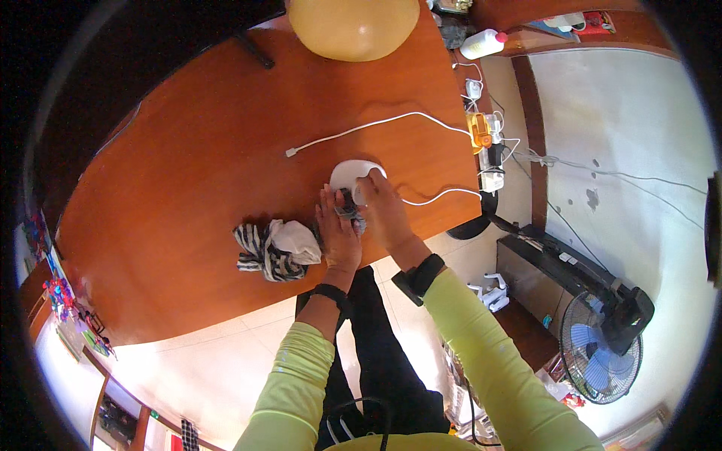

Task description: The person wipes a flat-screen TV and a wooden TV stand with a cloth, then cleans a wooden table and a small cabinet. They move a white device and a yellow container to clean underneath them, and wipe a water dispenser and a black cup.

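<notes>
On the wooden table (pixel 186 186), my left hand (pixel 340 237) lies beside a small dark grey piece of cloth (pixel 345 204), its fingers against it. My right hand (pixel 383 211) is curled at the other side of that cloth, fingertips over the edge of a white rounded device (pixel 348 172); its palm side is hidden, so its grip is unclear. From behind my right hand a white cable runs to the table's right edge. A bundle of black-and-white striped cloth (pixel 285 270) with a plain pale cloth (pixel 294 241) lies left of my left hand.
A white cable (pixel 366 124) with a plug end crosses the table beyond my hands. A large tan rounded object (pixel 354 28) stands at the far edge. Power strips and an orange item (pixel 480 132) sit by the right edge, near a white bottle (pixel 483 44). A fan (pixel 601 349) stands lower right.
</notes>
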Demonstrator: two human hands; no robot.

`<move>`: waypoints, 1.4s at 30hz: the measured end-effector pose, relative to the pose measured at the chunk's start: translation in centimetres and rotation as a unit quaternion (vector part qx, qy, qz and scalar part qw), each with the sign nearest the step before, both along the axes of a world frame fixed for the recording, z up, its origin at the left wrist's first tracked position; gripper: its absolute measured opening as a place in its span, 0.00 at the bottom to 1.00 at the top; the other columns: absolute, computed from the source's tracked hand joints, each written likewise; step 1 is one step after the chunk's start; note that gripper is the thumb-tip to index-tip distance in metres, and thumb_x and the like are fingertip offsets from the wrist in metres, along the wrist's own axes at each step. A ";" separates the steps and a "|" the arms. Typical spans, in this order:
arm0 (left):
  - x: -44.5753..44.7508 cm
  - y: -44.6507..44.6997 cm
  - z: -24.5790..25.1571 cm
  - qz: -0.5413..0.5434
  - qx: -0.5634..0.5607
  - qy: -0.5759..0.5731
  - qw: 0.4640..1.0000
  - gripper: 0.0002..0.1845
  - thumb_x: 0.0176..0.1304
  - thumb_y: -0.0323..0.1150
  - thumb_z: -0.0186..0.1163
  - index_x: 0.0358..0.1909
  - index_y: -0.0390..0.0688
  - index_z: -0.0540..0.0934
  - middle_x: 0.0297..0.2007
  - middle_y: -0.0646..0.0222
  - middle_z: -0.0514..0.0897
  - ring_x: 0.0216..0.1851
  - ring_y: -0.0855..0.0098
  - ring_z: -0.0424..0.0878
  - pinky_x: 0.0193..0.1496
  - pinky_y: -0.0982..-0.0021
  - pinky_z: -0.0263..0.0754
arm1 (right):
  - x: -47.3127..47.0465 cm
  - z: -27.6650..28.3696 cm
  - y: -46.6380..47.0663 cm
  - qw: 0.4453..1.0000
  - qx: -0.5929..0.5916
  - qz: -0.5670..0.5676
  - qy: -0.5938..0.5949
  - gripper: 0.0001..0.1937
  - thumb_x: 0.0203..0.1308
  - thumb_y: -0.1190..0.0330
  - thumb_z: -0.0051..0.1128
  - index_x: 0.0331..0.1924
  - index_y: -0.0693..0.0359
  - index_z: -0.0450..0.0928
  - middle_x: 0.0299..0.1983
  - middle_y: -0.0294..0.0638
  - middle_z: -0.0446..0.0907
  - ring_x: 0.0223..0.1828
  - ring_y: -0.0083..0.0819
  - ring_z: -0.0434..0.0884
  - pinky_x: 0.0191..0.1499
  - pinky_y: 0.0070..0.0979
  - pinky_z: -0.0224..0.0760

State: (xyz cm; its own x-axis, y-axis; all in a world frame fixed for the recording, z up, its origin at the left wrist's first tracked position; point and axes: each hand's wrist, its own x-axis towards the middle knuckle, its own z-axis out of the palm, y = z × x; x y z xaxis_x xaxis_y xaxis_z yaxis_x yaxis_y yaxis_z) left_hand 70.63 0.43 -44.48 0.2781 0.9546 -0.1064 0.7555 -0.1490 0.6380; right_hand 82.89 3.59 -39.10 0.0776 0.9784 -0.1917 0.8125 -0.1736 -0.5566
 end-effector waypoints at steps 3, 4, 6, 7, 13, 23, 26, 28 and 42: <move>-0.9 -0.9 -0.2 -0.037 0.018 0.003 0.999 0.38 0.61 0.27 0.61 0.71 0.40 0.55 0.74 0.55 0.51 0.74 0.52 0.51 0.74 0.48 0.49 | 0.2 0.3 0.0 1.000 -0.003 0.019 0.001 0.25 0.42 0.80 0.66 0.48 0.63 0.71 0.47 0.50 0.70 0.47 0.54 0.76 0.46 0.43 0.74; -1.1 -1.2 -0.2 -0.042 0.006 0.008 0.999 0.38 0.61 0.26 0.61 0.71 0.40 0.56 0.74 0.55 0.51 0.75 0.53 0.51 0.74 0.49 0.50 | 0.3 0.4 0.1 1.000 0.002 0.030 -0.002 0.25 0.42 0.80 0.67 0.48 0.63 0.71 0.47 0.50 0.70 0.47 0.53 0.77 0.46 0.43 0.74; -1.4 -2.3 -0.1 -0.070 -0.018 0.028 0.997 0.36 0.62 0.26 0.59 0.71 0.40 0.56 0.74 0.56 0.51 0.75 0.55 0.51 0.74 0.51 0.52 | 0.5 0.6 0.5 0.999 0.001 0.045 -0.008 0.25 0.42 0.77 0.69 0.48 0.63 0.71 0.47 0.50 0.70 0.47 0.53 0.77 0.45 0.43 0.74; -1.7 -3.2 0.0 -0.093 -0.031 0.044 0.994 0.35 0.62 0.26 0.58 0.71 0.39 0.57 0.74 0.56 0.51 0.75 0.56 0.51 0.74 0.52 0.53 | 0.6 0.6 0.8 0.999 -0.006 0.050 -0.010 0.25 0.42 0.75 0.71 0.47 0.64 0.71 0.46 0.50 0.71 0.46 0.53 0.78 0.45 0.43 0.74; -5.7 -8.3 0.7 -0.168 -0.042 0.051 0.984 0.29 0.66 0.26 0.48 0.70 0.38 0.61 0.74 0.59 0.54 0.74 0.59 0.55 0.74 0.61 0.56 | 1.3 0.5 3.9 0.998 -0.003 -0.050 -0.026 0.28 0.45 0.59 0.75 0.45 0.69 0.74 0.39 0.54 0.76 0.41 0.53 0.80 0.40 0.41 0.76; -1.4 4.9 1.8 0.075 0.044 -0.133 0.987 0.22 0.70 0.22 0.46 0.65 0.37 0.68 0.69 0.60 0.65 0.71 0.59 0.61 0.71 0.64 0.61 | 2.0 0.5 5.1 0.992 -0.073 0.022 -0.101 0.30 0.51 0.53 0.70 0.47 0.70 0.72 0.42 0.58 0.78 0.39 0.54 0.83 0.38 0.43 0.79; 1.5 7.8 0.7 0.059 0.062 -0.132 0.988 0.21 0.69 0.22 0.46 0.64 0.36 0.70 0.68 0.60 0.66 0.71 0.59 0.61 0.72 0.63 0.61 | 1.9 0.4 5.2 0.990 -0.082 0.025 -0.116 0.27 0.51 0.56 0.70 0.45 0.70 0.72 0.40 0.59 0.79 0.38 0.56 0.82 0.37 0.44 0.78; 2.5 7.4 0.1 0.068 0.015 -0.141 0.988 0.22 0.67 0.20 0.46 0.64 0.36 0.70 0.68 0.60 0.68 0.70 0.57 0.63 0.72 0.60 0.60 | 1.9 0.3 5.2 0.990 -0.093 0.015 -0.105 0.24 0.50 0.61 0.71 0.41 0.72 0.71 0.38 0.61 0.79 0.38 0.59 0.81 0.37 0.45 0.75; -0.2 0.7 0.3 0.062 0.057 -0.021 0.996 0.17 0.48 0.23 0.66 0.44 0.37 0.81 0.59 0.61 0.74 0.60 0.53 0.70 0.62 0.56 0.71 | 2.7 -1.0 1.5 0.999 0.007 0.050 -0.010 0.23 0.48 0.64 0.73 0.44 0.64 0.72 0.38 0.49 0.77 0.35 0.45 0.81 0.34 0.37 0.75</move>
